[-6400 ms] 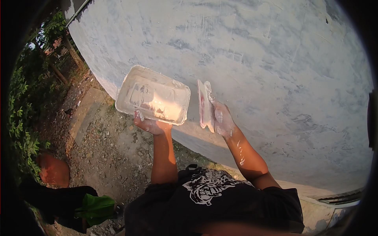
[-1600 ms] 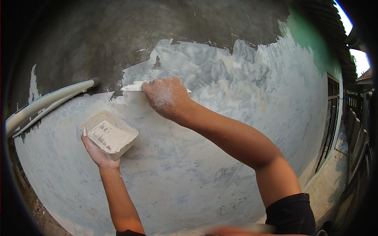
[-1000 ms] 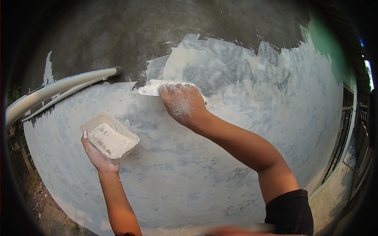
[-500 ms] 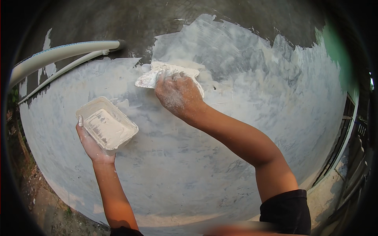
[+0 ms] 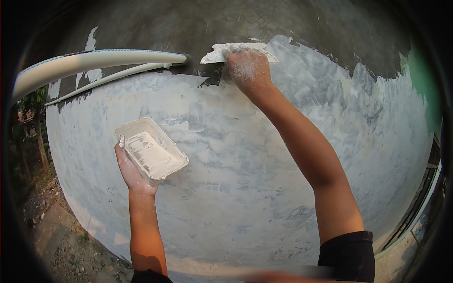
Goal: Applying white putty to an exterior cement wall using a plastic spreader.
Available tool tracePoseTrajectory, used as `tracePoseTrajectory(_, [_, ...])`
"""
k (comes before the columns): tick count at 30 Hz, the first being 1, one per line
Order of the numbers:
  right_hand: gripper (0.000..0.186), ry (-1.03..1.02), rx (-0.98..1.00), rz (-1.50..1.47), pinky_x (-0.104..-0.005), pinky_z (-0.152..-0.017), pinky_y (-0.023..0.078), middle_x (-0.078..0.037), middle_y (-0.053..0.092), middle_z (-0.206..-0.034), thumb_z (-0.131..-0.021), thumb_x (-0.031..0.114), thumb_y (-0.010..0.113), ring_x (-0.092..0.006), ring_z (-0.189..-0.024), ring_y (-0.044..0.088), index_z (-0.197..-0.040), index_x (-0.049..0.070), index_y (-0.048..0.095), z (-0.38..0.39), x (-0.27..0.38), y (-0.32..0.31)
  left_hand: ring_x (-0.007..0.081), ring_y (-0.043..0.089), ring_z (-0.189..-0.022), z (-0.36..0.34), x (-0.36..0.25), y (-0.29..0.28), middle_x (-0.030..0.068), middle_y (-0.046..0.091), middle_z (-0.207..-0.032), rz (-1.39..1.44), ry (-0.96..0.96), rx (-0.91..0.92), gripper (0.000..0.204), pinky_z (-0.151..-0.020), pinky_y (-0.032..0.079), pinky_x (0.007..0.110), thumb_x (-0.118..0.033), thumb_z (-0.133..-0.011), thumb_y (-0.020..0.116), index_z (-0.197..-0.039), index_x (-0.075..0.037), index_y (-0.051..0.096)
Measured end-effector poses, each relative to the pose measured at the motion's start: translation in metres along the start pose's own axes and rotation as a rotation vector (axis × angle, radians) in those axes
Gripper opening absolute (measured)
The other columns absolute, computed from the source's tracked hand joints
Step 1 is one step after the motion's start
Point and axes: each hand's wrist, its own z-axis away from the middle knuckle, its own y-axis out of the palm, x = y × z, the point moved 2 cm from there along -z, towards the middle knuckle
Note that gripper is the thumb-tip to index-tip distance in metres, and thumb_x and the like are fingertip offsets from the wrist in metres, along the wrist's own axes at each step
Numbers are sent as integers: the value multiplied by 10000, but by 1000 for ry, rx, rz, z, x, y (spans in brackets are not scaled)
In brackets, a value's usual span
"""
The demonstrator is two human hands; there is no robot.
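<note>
While the right hand grips a wide, paste-smeared spreader at the upper middle of the frame, the blade lies just beyond the knuckles, its long axis running nearly level across the picture and roughly crosswise to the forearm. The fingers of that hand curl over the spreader, pressed close together as far as they show; their tips are hidden, and whether the blade's full edge meets the wall cannot be told. Dark bare surface spreads above the spreader, whitish coating below, and the end of a thick pale pipe sits just to its left. Lower down, left of centre, the left hand supports a rectangular tub, its thumb lying along the left side and its other fingers out of sight underneath. Tilted toward the viewer, the tub holds off-white paste spread over its bottom, with streaks scraped thin on the left and crusted smears along the rim. The left hand is nearer the tub, well apart from the spreader.
</note>
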Motion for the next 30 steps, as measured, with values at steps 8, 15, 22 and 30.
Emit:
tracePoseTrajectory(8, [345, -286, 243, -304, -380, -642, 564, -199, 685, -966, -761, 106, 608, -300, -870, 694, -1065, -52, 650, 104, 125, 5, 250, 584, -1073, -3, -32, -26, 83, 571, -1184, -51, 92, -43, 519, -888, 523, 433, -501, -969, 399, -1286, -106, 514])
tracePoseTrajectory(15, [101, 68, 227, -46, -421, -627, 548, -109, 689, -819, -832, 83, 580, -281, -770, 699, -892, 51, 654, 4, 32, -44, 249, 598, -1059, 23, -59, -17, 57, 578, -1196, -118, 120, -81, 496, -887, 533, 435, -499, -989, 370, -1290, -136, 522])
tracePoseTrajectory(22, [175, 129, 141, 45, -401, -643, 550, -124, 692, -812, -818, 104, 583, -280, -811, 693, -961, 37, 657, -7, 7, 4, 248, 596, -1056, 0, -31, -29, 70, 580, -1187, -106, 89, -53, 483, -897, 527, 442, -493, -987, 380, -1272, -132, 531])
tracePoseTrajectory(30, [277, -348, 552, -318, -379, -674, 561, -132, 696, -843, -830, 123, 601, -272, -859, 689, -1080, 17, 654, 72, 124, -22, 250, 588, -1078, 7, -57, -24, 70, 579, -1202, -109, 144, -89, 487, -898, 518, 432, -489, -981, 404, -1276, -123, 532])
